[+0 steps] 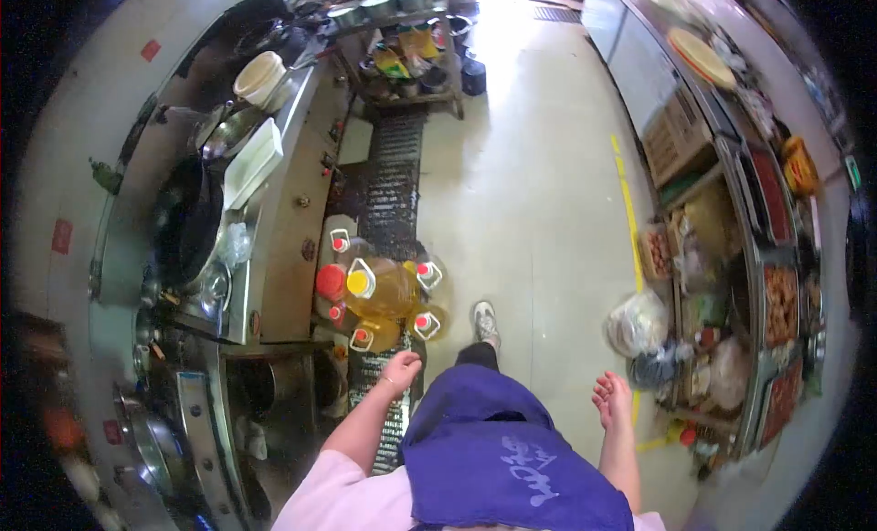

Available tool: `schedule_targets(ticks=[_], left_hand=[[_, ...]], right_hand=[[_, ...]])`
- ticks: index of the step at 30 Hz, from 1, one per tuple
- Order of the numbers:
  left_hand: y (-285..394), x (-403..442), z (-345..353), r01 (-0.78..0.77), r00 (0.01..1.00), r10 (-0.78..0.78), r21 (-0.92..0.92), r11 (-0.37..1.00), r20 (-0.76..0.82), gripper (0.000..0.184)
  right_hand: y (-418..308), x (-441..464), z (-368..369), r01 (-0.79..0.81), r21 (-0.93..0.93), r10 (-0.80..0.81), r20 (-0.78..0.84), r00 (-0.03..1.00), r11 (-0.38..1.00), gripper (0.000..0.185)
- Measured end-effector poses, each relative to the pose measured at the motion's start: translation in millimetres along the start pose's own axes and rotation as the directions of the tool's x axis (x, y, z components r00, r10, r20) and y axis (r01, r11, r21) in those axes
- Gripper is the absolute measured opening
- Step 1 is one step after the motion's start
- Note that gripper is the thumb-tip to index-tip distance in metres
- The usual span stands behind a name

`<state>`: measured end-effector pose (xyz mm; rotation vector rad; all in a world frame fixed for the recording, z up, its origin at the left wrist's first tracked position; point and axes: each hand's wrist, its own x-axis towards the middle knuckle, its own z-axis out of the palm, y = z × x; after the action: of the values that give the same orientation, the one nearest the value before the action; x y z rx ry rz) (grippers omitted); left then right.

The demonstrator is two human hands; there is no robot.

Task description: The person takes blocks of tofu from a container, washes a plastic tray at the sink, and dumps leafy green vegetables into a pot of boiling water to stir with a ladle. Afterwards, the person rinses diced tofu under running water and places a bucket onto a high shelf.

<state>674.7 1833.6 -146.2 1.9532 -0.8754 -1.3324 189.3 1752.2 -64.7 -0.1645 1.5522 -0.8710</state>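
Observation:
My left hand hangs at my side with fingers loosely bent and nothing visible in it. It is nearest to a cluster of oil jugs on the floor. The largest jug has a yellow cap and golden oil; around it stand smaller jugs with red caps, such as one oil bottle just beyond my fingers. My right hand hangs on the other side, empty, its fingers slightly curled and apart. A bulging clear plastic bag lies on the floor a little beyond it.
Along the left runs a steel cooking counter with a wok and a white tray. Ahead stands a rack with pots. Shelves with food trays line the right. A dark floor grate and yellow line run lengthwise.

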Motion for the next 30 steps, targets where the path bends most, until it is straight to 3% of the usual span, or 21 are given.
schedule_targets(ticks=[1, 3, 5, 7, 8, 9, 11, 12, 14, 17, 19, 21, 22, 23, 24, 25, 26, 28, 30], left_hand=[[-2.6, 15.4, -0.4, 0.028, 1.0, -0.028, 0.124, 0.992, -0.004, 0.032], [9.8, 33.9, -4.2, 0.152, 0.987, -0.16, 0.22, 0.964, 0.021, 0.031], [-5.8, 65.7, -17.3, 0.247, 0.952, -0.3, 0.42, 0.873, 0.065, 0.042], [-11.1, 102.1, -30.1, 0.329, 0.912, -0.409, 0.561, 0.759, 0.019, 0.043], [-3.6, 117.9, -42.7, 0.526, 0.812, -0.583, 0.395, 0.753, 0.032, 0.037], [3.3, 131.5, -53.6, 0.553, 0.821, -0.57, 0.284, 0.783, -0.025, 0.031], [-39.5, 192.9, -62.1, 0.468, 0.859, -0.476, -0.09, 0.879, -0.187, 0.023], [10.5, 201.5, -76.9, 0.457, 0.821, -0.521, -0.276, 0.845, -0.235, 0.018], [73.3, 227.8, -107.8, 0.399, 0.826, -0.501, -0.36, 0.843, -0.259, 0.013], [94.8, 293.3, -125.6, 0.271, 0.82, -0.476, -0.517, 0.812, -0.319, 0.014], [107.0, 332.2, -140.2, 0.249, 0.852, -0.413, -0.443, 0.861, -0.323, 0.017], [154.0, 354.7, -154.4, 0.276, 0.852, -0.421, -0.414, 0.867, -0.312, 0.022], [154.5, 366.1, -153.0, 0.21, 0.856, -0.388, -0.455, 0.865, -0.343, 0.022], [152.9, 383.1, -154.8, 0.129, 0.853, -0.349, -0.491, 0.862, -0.389, 0.022], [155.7, 401.5, -160.1, 0.036, 0.841, -0.306, -0.517, 0.855, -0.447, 0.022], [134.5, 424.5, -155.3, -0.012, 0.834, -0.355, -0.658, 0.753, -0.422, 0.021], [150.1, 439.9, -161.6, -0.004, 0.81, -0.408, -0.699, 0.716, -0.422, 0.02], [175.1, 443.4, -167.9, 0.035, 0.76, -0.52, -0.775, 0.631, -0.389, 0.019], [240.5, 448.2, -198.9, -0.09, 0.721, -0.514, -0.799, 0.595, -0.464, 0.018]], right_hand=[[-17.5, 9.4, 25.5, -0.003, -0.024, 0.004, 0.04, 0.999, 1.0, 0.025], [-46.1, 40.4, 70.0, 0.134, -0.284, -0.106, 0.114, 0.988, 0.949, 0.026], [-68.3, 75.0, 104.7, 0.352, -0.516, -0.259, 0.244, 0.934, 0.781, 0.029], [-87.3, 115.9, 120.9, 0.505, -0.85, -0.474, 0.386, 0.791, 0.151, 0.032], [-92.6, 133.0, 123.1, 0.45, -0.89, -0.418, 0.382, 0.824, 0.074, 0.035], [-101.8, 146.7, 127.8, 0.392, -0.92, -0.358, 0.368, 0.858, -0.007, 0.038], [-136.4, 147.6, 158.6, 0.223, -0.971, -0.129, 0.211, 0.969, 0.087, 0.033], [-144.1, 169.8, 158.2, 0.213, -0.974, -0.094, 0.206, 0.974, 0.076, 0.03], [-165.8, 205.0, 163.6, 0.169, -0.983, -0.082, 0.163, 0.983, 0.072, 0.029], [-201.6, 246.3, 214.3, 0.133, -0.981, -0.136, 0.114, 0.984, 0.139, 0.027], [-223.4, 280.3, 258.9, 0.155, -0.964, -0.114, 0.133, 0.985, 0.215, 0.026], [-261.7, 293.0, 339.0, 0.189, -0.981, -0.024, 0.188, 0.982, 0.052, 0.026], [-282.7, 294.8, 377.4, 0.21, -0.977, 0.029, 0.209, 0.978, -0.042, 0.026], [-284.7, 360.6, 375.5, 0.29, -0.95, 0.048, 0.286, 0.957, -0.113, 0.027], [-301.9, 379.5, 414.4, 0.314, -0.938, 0.065, 0.308, 0.949, -0.148, 0.027], [-323.5, 397.2, 463.8, 0.348, -0.919, 0.079, 0.339, 0.938, -0.187, 0.027], [-346.4, 415.6, 510.5, 0.379, -0.896, 0.098, 0.366, 0.925, -0.23, 0.027], [-361.3, 515.3, 589.0, 0.324, -0.894, -0.012, 0.344, 0.939, -0.311, 0.028], [-403.9, 503.7, 728.1, 0.486, -0.858, 0.015, 0.491, 0.871, -0.169, 0.026]])
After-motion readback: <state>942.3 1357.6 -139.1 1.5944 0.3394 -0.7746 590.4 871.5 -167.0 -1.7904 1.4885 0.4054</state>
